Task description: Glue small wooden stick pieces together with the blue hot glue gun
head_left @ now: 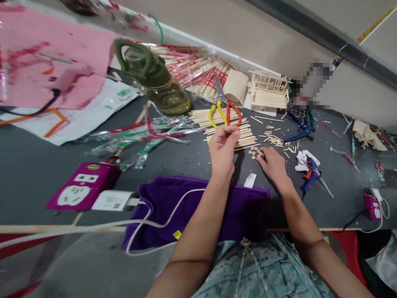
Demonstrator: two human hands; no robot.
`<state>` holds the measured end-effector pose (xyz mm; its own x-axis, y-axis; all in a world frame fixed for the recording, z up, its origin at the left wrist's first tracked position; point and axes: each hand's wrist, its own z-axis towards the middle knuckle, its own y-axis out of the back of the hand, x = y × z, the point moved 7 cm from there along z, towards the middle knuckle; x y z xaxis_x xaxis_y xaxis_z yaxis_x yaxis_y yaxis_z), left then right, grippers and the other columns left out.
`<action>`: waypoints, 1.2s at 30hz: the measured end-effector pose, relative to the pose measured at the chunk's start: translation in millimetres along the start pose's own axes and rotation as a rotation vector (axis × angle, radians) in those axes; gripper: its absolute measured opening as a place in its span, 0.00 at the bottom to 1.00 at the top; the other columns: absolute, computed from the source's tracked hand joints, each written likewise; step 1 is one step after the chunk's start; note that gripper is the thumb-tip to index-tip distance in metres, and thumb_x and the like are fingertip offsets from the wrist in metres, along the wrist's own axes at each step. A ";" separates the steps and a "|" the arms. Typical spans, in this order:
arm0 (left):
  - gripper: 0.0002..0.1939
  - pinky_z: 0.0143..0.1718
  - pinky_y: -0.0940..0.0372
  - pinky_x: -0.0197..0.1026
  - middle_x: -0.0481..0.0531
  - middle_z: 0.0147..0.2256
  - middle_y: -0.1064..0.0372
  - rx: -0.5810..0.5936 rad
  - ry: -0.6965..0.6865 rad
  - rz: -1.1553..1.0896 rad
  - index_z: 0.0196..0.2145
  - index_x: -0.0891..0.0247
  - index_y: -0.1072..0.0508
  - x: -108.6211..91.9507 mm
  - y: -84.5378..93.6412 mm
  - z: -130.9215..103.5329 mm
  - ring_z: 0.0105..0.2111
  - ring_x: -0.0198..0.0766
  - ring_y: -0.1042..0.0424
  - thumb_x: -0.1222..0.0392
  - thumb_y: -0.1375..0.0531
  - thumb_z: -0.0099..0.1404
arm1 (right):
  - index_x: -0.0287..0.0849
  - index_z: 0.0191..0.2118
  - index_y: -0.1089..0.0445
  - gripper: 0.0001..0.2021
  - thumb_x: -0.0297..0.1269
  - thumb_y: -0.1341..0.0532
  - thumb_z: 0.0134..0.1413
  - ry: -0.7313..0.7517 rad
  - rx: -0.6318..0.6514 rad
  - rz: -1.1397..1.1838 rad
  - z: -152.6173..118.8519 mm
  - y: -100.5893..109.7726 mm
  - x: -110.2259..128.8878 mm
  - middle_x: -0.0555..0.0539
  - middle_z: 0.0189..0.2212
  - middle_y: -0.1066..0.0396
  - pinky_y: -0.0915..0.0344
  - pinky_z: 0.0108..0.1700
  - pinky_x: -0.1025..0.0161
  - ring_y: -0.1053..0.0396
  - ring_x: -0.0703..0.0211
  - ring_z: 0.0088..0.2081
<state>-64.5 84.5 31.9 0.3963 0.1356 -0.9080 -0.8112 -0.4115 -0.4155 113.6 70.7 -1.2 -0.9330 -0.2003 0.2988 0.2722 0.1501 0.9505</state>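
Note:
My left hand (223, 151) is raised just in front of the scissors (221, 103), its fingers pinched together; anything between them is too small to name. My right hand (273, 163) is low over the table, its fingertips at a small cluster of round wooden pieces (253, 152). Beyond my left hand, a row of thin wooden sticks (248, 134) lies partly under the scissors, which have one yellow and one red handle. Short cut sticks (273, 138) are scattered beyond my right hand. A small model made of sticks (269, 93) stands further back.
A green-lidded bottle (166, 85) stands back left, near wrapped chopsticks (192, 62). A purple power outlet (85, 184) with a white cable is at left. Purple cloth (173, 203) covers the front edge. A blue glue gun (313, 174) and blue cutters (299, 128) lie at right.

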 end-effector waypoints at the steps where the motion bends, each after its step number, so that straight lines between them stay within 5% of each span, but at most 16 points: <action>1: 0.03 0.29 0.39 0.34 0.48 0.29 0.30 0.013 0.008 0.001 0.29 0.62 0.24 0.5 -1.3 1.1 0.27 0.31 0.35 0.63 0.34 0.55 | 0.42 0.54 0.32 0.15 0.37 0.42 0.62 -0.001 0.001 0.016 0.1 1.2 -1.2 0.42 0.44 0.28 0.37 0.44 0.60 0.30 0.52 0.45; 15: 0.02 0.30 0.40 0.34 0.48 0.28 0.30 0.045 0.038 0.039 0.28 0.62 0.24 29.4 2.3 10.7 0.27 0.32 0.35 0.63 0.34 0.54 | 0.44 0.55 0.31 0.16 0.39 0.43 0.63 0.035 -0.024 0.035 7.6 5.7 -3.0 0.41 0.44 0.30 0.35 0.46 0.59 0.31 0.50 0.46; 19: 0.06 0.28 0.40 0.34 0.45 0.22 0.35 0.107 0.063 0.069 0.33 0.61 0.24 36.7 -0.6 10.8 0.24 0.32 0.36 0.61 0.34 0.56 | 0.43 0.55 0.31 0.16 0.36 0.43 0.63 0.030 -0.075 0.153 4.2 22.9 -9.5 0.42 0.44 0.28 0.35 0.47 0.58 0.30 0.52 0.44; 23: 0.09 0.23 0.44 0.34 0.40 0.16 0.45 0.131 0.012 0.165 0.38 0.61 0.25 25.4 2.2 10.1 0.18 0.31 0.43 0.56 0.36 0.61 | 0.43 0.43 0.26 0.10 0.38 0.44 0.64 -0.014 -0.272 0.361 -12.5 54.2 -24.4 0.44 0.39 0.26 0.35 0.47 0.59 0.29 0.55 0.41; 25: 0.09 0.25 0.44 0.34 0.39 0.17 0.44 0.270 -0.066 0.292 0.41 0.61 0.26 9.0 -7.6 2.3 0.18 0.31 0.41 0.57 0.37 0.62 | 0.44 0.37 0.26 0.13 0.44 0.44 0.64 -0.042 -0.334 0.474 -24.6 64.8 -29.8 0.47 0.33 0.27 0.34 0.43 0.60 0.29 0.56 0.37; 27: 0.09 0.31 0.38 0.35 0.45 0.25 0.31 0.638 -0.114 0.510 0.41 0.62 0.26 -1.4 -33.9 -21.0 0.26 0.33 0.32 0.58 0.38 0.64 | 0.44 0.40 0.26 0.16 0.51 0.43 0.62 -0.011 -0.326 0.597 -36.5 70.4 -26.2 0.46 0.34 0.27 0.32 0.40 0.60 0.29 0.56 0.36; 30: 0.08 0.40 0.34 0.38 0.52 0.38 0.24 1.205 -0.316 0.743 0.40 0.61 0.25 -11.1 -68.8 -81.3 0.39 0.39 0.26 0.58 0.42 0.67 | 0.46 0.58 0.34 0.33 0.62 0.39 0.53 0.194 -0.176 0.721 -53.8 74.5 -0.5 0.39 0.54 0.32 0.31 0.49 0.55 0.32 0.48 0.53; 33: 0.08 0.37 0.32 0.40 0.53 0.33 0.24 1.361 -0.477 0.922 0.31 0.63 0.24 -9.2 -82.7 -123.2 0.35 0.41 0.26 0.64 0.42 0.65 | 0.46 0.64 0.40 0.41 0.67 0.42 0.51 0.367 0.079 0.761 -72.9 72.0 23.7 0.39 0.59 0.36 0.37 0.60 0.52 0.37 0.45 0.60; 36: 0.09 0.38 0.31 0.41 0.54 0.35 0.22 1.393 -0.569 0.927 0.36 0.64 0.23 -7.1 -85.7 -146.4 0.37 0.41 0.25 0.68 0.44 0.66 | 0.44 0.63 0.39 0.40 0.69 0.51 0.55 0.391 0.207 0.833 -87.0 70.0 23.0 0.40 0.57 0.33 0.38 0.60 0.53 0.34 0.47 0.58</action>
<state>65.1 -13.2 81.8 -0.3027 0.7171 -0.6278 -0.5121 0.4332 0.7417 131.7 -7.7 79.6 -0.3018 -0.2564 0.9183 0.7337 0.5526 0.3954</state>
